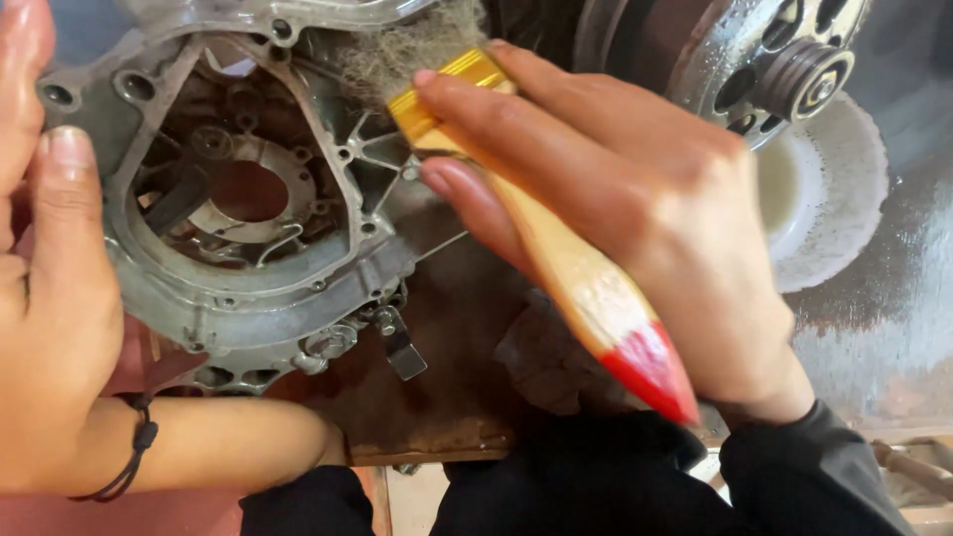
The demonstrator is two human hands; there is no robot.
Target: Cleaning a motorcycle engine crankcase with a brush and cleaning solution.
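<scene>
Head view: right hand [635,208] grips one brush [556,248] by its wooden handle, bristles pressed on the rim of one grey engine cover [248,288], which lies on a worn board. Left hand [50,288] lies flat and open against the cover's left edge. Risks, as I judge: bristles catching a rib, or the cover sliding if that hand slackens. One white disc [834,199] lies right.

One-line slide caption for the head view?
Right hand brushes a grey metal engine cover with a wooden-handled paintbrush; left hand steadies its edge.
</scene>
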